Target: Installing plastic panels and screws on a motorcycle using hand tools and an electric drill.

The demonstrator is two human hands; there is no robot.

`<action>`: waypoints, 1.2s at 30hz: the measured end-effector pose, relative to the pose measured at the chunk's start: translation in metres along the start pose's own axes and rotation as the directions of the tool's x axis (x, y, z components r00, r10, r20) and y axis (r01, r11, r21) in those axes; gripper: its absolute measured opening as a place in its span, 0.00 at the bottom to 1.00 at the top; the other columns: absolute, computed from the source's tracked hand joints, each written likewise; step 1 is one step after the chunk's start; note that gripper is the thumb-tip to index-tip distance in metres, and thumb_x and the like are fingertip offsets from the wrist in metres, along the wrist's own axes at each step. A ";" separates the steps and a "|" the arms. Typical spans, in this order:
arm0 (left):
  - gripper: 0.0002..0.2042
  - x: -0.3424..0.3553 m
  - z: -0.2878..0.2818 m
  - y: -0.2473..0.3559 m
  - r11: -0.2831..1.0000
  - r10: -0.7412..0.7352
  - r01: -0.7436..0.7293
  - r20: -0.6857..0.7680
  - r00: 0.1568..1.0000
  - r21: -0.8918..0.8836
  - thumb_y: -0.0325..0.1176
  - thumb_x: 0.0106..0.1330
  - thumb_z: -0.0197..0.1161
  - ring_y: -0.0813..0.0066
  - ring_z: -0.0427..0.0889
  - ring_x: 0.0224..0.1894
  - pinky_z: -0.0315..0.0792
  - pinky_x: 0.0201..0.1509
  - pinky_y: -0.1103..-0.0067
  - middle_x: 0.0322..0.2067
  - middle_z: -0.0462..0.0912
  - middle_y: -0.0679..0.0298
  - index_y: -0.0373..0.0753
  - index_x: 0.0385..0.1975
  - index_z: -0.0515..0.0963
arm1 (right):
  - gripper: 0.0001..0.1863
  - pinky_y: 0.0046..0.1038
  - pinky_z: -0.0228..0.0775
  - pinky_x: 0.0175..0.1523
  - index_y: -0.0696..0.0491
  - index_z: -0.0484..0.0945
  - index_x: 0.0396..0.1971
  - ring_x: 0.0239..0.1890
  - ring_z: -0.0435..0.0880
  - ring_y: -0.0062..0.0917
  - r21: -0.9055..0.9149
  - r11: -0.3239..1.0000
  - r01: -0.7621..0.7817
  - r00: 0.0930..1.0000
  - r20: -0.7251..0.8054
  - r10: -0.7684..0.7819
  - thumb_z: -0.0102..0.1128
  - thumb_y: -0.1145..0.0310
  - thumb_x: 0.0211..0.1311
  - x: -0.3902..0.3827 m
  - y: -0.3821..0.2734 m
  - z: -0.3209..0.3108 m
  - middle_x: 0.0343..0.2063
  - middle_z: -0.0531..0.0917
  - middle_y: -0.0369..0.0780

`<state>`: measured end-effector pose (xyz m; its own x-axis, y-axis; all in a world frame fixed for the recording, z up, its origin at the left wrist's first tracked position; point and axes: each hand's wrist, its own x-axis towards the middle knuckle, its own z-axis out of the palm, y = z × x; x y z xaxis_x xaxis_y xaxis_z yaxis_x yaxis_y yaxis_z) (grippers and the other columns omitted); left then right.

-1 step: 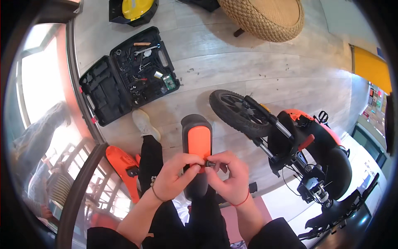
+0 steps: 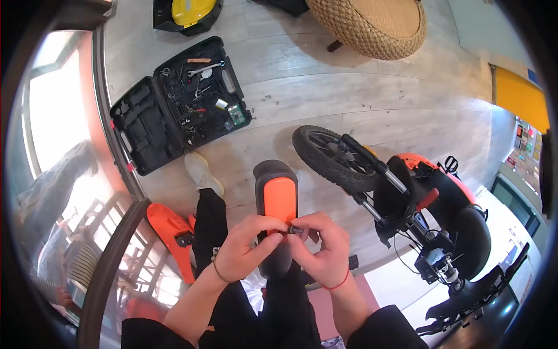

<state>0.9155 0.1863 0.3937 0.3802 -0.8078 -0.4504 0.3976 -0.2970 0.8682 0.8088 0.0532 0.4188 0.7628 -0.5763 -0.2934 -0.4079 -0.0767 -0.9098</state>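
A long grey cover with an orange face (image 2: 278, 200) lies lengthwise on my lap. My left hand (image 2: 244, 251) grips its lower part, with the thumb pressed on the orange face. My right hand (image 2: 324, 249) pinches a small dark fastener (image 2: 295, 230) between thumb and fingers, right at the orange face where both hands meet. There is a red band on my right wrist and a thin bracelet on my left. My fingers hide the lower end of the cover.
An open black tool case (image 2: 180, 104) with several tools lies on the wooden floor ahead left. A small orange and black motorbike (image 2: 424, 209) stands at the right, front wheel (image 2: 328, 157) toward me. A loose orange panel (image 2: 171, 232) lies left of my leg. A wicker table (image 2: 372, 23) stands far ahead.
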 end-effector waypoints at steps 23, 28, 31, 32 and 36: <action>0.14 -0.004 -0.034 0.019 0.999 0.037 -0.037 -0.064 0.997 0.002 0.22 0.49 0.64 0.68 0.76 0.35 0.69 0.40 0.78 0.31 0.77 0.61 0.39 0.38 0.77 | 0.16 0.19 0.62 0.29 0.59 0.76 0.34 0.25 0.72 0.18 0.031 0.999 0.014 0.990 0.143 -0.019 0.65 0.82 0.41 0.018 -0.031 0.023 0.27 0.77 0.38; 0.14 -0.003 -0.034 0.017 0.989 0.105 -0.095 -0.080 0.991 0.114 0.23 0.47 0.65 0.69 0.76 0.32 0.70 0.38 0.79 0.30 0.76 0.61 0.40 0.37 0.77 | 0.16 0.18 0.65 0.28 0.57 0.76 0.34 0.25 0.74 0.19 -0.019 0.999 0.045 0.992 0.122 -0.042 0.65 0.82 0.42 0.016 -0.027 0.024 0.30 0.78 0.39; 0.15 -0.005 -0.033 0.018 0.973 0.161 -0.137 -0.117 0.980 0.188 0.24 0.46 0.67 0.70 0.76 0.28 0.71 0.32 0.80 0.28 0.75 0.63 0.43 0.36 0.77 | 0.15 0.17 0.64 0.29 0.57 0.75 0.34 0.27 0.73 0.18 0.055 0.997 -0.050 0.986 0.160 0.041 0.63 0.82 0.43 0.011 -0.026 0.023 0.33 0.77 0.39; 0.15 -0.005 -0.033 0.018 0.953 0.187 -0.153 -0.111 0.976 0.260 0.25 0.45 0.67 0.70 0.76 0.25 0.70 0.29 0.80 0.27 0.74 0.64 0.44 0.36 0.77 | 0.15 0.17 0.63 0.32 0.57 0.74 0.35 0.30 0.72 0.18 0.138 0.982 -0.126 0.975 0.200 0.097 0.61 0.84 0.44 0.009 -0.023 0.021 0.35 0.76 0.39; 0.16 -0.008 -0.033 0.014 0.884 0.230 -0.178 -0.072 0.970 0.431 0.27 0.44 0.68 0.72 0.75 0.20 0.69 0.23 0.80 0.25 0.73 0.66 0.47 0.35 0.77 | 0.16 0.17 0.62 0.36 0.57 0.72 0.38 0.34 0.70 0.17 0.273 0.925 -0.265 0.944 0.271 0.190 0.58 0.85 0.47 0.006 -0.021 0.017 0.38 0.74 0.39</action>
<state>0.9452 0.2055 0.4024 0.5208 -0.8156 -0.2522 -0.0761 -0.3386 0.9379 0.8301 0.0652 0.4309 0.7780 -0.3382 -0.5295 -0.4424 0.3035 -0.8439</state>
